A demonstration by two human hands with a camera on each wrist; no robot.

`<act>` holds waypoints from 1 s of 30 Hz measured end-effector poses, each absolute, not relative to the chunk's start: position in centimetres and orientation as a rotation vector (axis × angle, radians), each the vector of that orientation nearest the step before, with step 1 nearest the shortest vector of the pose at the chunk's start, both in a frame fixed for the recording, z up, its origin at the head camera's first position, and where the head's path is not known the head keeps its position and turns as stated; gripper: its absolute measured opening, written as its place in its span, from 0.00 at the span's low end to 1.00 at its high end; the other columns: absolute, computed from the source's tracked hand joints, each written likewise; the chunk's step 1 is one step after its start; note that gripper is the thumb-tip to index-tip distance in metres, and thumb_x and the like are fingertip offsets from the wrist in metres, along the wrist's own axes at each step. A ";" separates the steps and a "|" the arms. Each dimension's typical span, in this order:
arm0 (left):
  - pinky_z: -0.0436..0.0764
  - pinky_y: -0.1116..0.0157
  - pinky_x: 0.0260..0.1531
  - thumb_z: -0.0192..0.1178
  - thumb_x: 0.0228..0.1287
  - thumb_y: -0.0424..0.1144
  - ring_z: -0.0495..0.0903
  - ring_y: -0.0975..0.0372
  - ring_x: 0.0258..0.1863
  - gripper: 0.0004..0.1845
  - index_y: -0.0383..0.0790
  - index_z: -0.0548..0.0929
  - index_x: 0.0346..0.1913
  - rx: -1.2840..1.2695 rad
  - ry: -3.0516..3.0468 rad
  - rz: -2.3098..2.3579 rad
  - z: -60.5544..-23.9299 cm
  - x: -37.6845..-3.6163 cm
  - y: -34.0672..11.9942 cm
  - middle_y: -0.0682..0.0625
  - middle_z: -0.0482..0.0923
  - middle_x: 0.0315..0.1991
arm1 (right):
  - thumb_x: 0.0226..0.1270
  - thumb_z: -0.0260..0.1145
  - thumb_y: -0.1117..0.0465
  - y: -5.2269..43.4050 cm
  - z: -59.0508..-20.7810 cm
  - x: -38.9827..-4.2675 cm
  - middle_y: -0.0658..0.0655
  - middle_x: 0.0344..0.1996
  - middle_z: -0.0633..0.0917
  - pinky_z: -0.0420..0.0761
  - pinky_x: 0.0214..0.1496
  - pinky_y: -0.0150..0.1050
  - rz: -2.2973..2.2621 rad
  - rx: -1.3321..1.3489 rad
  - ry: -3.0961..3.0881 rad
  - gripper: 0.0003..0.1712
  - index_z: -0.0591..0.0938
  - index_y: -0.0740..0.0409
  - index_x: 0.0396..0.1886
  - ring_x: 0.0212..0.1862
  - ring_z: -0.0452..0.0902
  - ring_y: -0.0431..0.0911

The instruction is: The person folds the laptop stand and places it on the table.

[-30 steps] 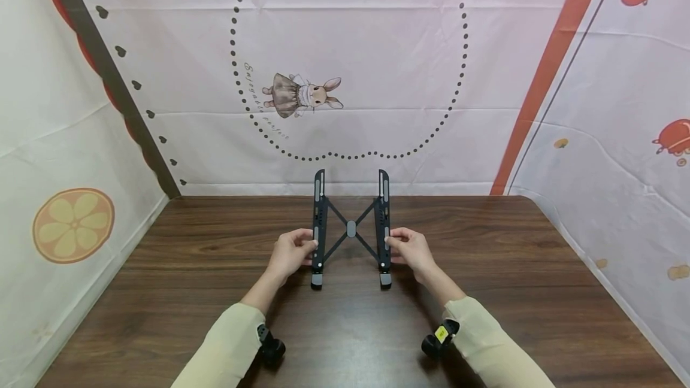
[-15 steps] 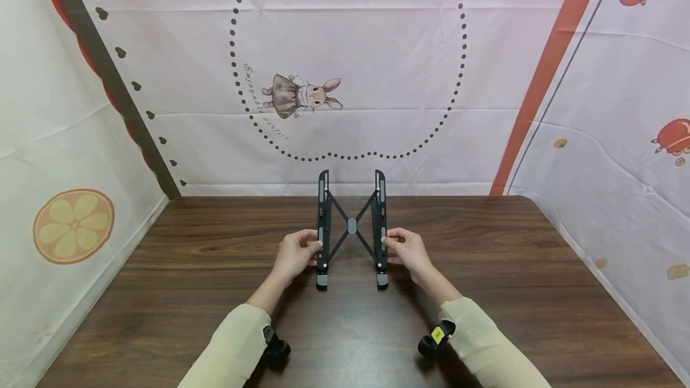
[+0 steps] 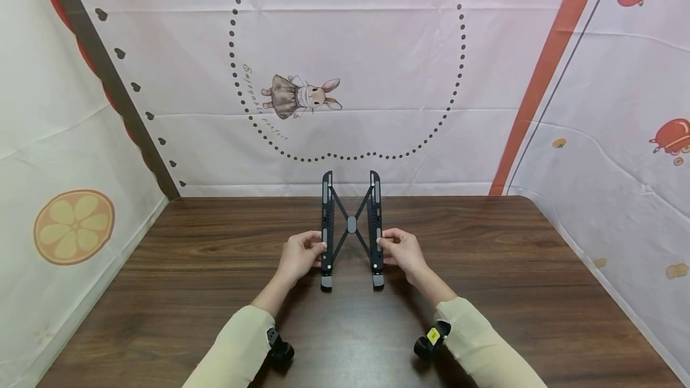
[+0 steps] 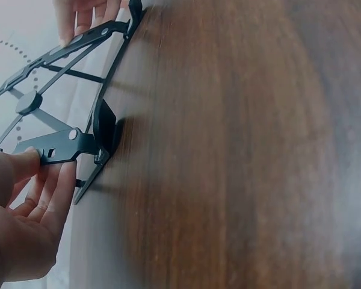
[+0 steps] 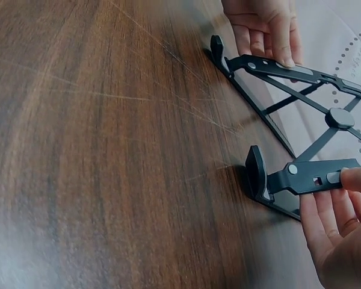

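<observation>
A black folding laptop stand (image 3: 352, 224) stands on the wooden table, its two long side rails joined by crossed bars with a grey oval hub. My left hand (image 3: 300, 256) grips the left rail near its front, thumb on the grey pad on top and fingers beneath. On the opposite rail, my right hand (image 3: 402, 251) pinches in the same way, with its thumb (image 5: 356, 179) on top in the right wrist view. Both rails slope up toward the back, and upturned lips (image 4: 105, 129) stand at their front ends in the left wrist view.
The dark brown wooden table (image 3: 215, 316) spreads around the stand. A printed white cloth (image 3: 377, 76) hangs behind it and along both sides. Each wrist carries a small black camera (image 3: 280, 352).
Both hands have moved inward, pushing the two rails closer together. The crossed bars have narrowed, with the hub staying near the middle.
</observation>
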State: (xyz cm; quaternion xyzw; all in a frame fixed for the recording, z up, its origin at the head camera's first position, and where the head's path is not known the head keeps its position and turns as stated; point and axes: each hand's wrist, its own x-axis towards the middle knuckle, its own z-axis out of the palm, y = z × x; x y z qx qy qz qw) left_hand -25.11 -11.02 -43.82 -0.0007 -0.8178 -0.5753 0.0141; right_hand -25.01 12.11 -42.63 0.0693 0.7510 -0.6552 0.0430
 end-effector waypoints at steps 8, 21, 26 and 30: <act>0.82 0.65 0.22 0.61 0.59 0.31 0.80 0.64 0.20 0.13 0.34 0.81 0.48 -0.030 -2.542 -1.788 -44.0 -25.1 -10.6 0.47 0.81 0.27 | 0.61 0.62 0.66 11.5 -42.6 -25.1 0.54 0.32 0.80 0.82 0.36 0.43 -2.001 0.203 2.289 0.09 0.80 0.64 0.41 0.29 0.79 0.42; 0.81 0.66 0.22 0.61 0.58 0.30 0.80 0.64 0.19 0.13 0.35 0.82 0.47 -0.042 -2.531 -1.788 -43.9 -25.0 -9.9 0.47 0.81 0.26 | 0.62 0.61 0.65 11.0 -42.5 -25.0 0.55 0.34 0.79 0.82 0.38 0.44 -1.980 0.179 2.298 0.09 0.79 0.63 0.41 0.31 0.78 0.43; 0.81 0.66 0.22 0.61 0.58 0.31 0.80 0.64 0.19 0.12 0.36 0.82 0.46 -0.045 -2.533 -1.784 -43.9 -25.0 -9.6 0.47 0.81 0.26 | 0.63 0.61 0.65 10.7 -42.5 -24.8 0.55 0.34 0.79 0.82 0.38 0.43 -1.981 0.185 2.293 0.10 0.79 0.64 0.42 0.31 0.79 0.44; 0.81 0.66 0.21 0.61 0.58 0.31 0.80 0.64 0.19 0.12 0.36 0.82 0.46 -0.049 -2.527 -1.786 -43.9 -25.0 -9.4 0.47 0.82 0.26 | 0.63 0.61 0.65 10.6 -42.5 -24.7 0.55 0.34 0.80 0.82 0.39 0.45 -1.987 0.184 2.286 0.11 0.78 0.65 0.43 0.33 0.80 0.46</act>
